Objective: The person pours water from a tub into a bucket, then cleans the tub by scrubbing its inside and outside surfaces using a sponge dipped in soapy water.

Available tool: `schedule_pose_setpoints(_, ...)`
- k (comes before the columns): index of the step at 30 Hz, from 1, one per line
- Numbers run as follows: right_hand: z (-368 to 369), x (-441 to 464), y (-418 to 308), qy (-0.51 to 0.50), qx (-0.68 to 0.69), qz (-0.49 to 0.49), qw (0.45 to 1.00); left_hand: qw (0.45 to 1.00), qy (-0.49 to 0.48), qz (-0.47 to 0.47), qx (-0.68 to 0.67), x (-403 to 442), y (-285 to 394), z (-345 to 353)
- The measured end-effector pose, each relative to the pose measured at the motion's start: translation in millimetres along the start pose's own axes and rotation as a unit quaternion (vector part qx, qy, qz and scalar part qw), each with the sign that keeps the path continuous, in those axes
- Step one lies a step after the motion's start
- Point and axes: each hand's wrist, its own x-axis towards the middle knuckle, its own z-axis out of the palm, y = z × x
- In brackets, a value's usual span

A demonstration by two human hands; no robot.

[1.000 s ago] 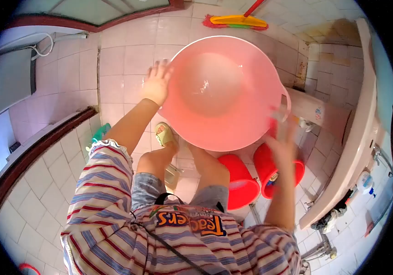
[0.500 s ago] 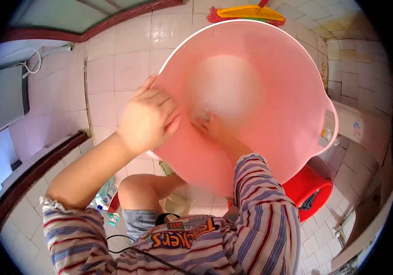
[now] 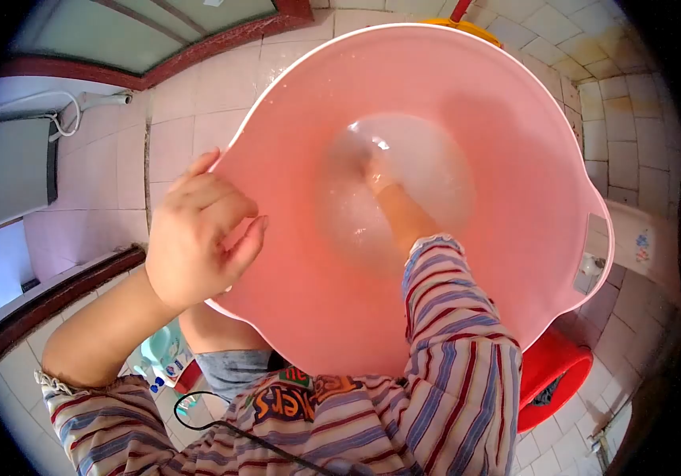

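Observation:
A large pink tub (image 3: 293,262) with a pale rim and side handles fills the middle of the view, its opening facing me. Cloudy whitish water (image 3: 428,159) lies in the bottom. My left hand (image 3: 201,234) is closed around the tub's left handle, fingers curled over the rim. Deep inside the tub, my right hand (image 3: 376,170) is dipped into the water. Its fingers are blurred and hidden below the surface, so I cannot see whether it holds anything.
A red bucket (image 3: 567,389) with something dark inside stands at the lower right. Behind the tub is a yellow broom head (image 3: 475,30). Bottles (image 3: 167,353) stand at the lower left, beside my leg. Pale tiles (image 3: 182,151) cover the floor.
The tub has tipped towards me and looks larger in view. My left hand has shifted left and down with the handle. My right hand has moved further into the water, which ripples.

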Motion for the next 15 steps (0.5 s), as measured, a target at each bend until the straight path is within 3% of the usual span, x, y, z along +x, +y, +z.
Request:
schedule_pose_setpoints(1, -22.2, -3.5, 12.0, 0.062, 0.04, -0.013, 0.997, 1.0, 0.002, -0.002, -0.002, -0.1, -0.4, 0.5)
schedule_pose_setpoints(5, -35.9, -18.9, 52.9, 0.101, 0.068, -0.01, 0.993, 1.0, 0.008, -0.005, 0.003, -1.5, -0.4, 0.8)
schedule_pose_setpoints(8, -21.1, -31.4, 83.5, 0.159, 0.027, 0.032, 0.986, 1.0, 0.013, -0.005, -0.005, -0.7, -1.0, -0.1)
schedule_pose_setpoints(10, -26.3, -58.9, 92.9, 0.193, 0.111, 0.13, 0.966, 0.999, 0.033, -0.004, -0.006, -1.7, -2.4, 0.4)
schedule_pose_setpoints(11, -15.4, -68.1, 106.0, 0.191, 0.108, 0.132, 0.967, 0.999, 0.032, -0.004, -0.01, -2.1, -4.1, 1.2)
schedule_pose_setpoints(12, 5.1, -73.0, 123.0, 0.204, 0.303, 0.137, 0.921, 0.999, 0.048, -0.001, -0.022, -2.7, -6.6, 2.9)
schedule_pose_setpoints(13, 15.3, -80.3, 128.8, 0.209, 0.485, 0.137, 0.838, 0.997, 0.065, 0.001, -0.032, -3.4, -8.8, 4.3)
schedule_pose_setpoints(14, -2.0, -100.2, 117.6, 0.208, 0.483, 0.137, 0.84, 0.997, 0.065, 0.0, -0.035, -5.0, -9.9, 5.5)
schedule_pose_setpoints(15, -36.2, -127.0, 97.6, 0.142, 0.739, 0.162, 0.638, 0.996, 0.073, -0.012, -0.044, -6.4, -10.2, 7.0)
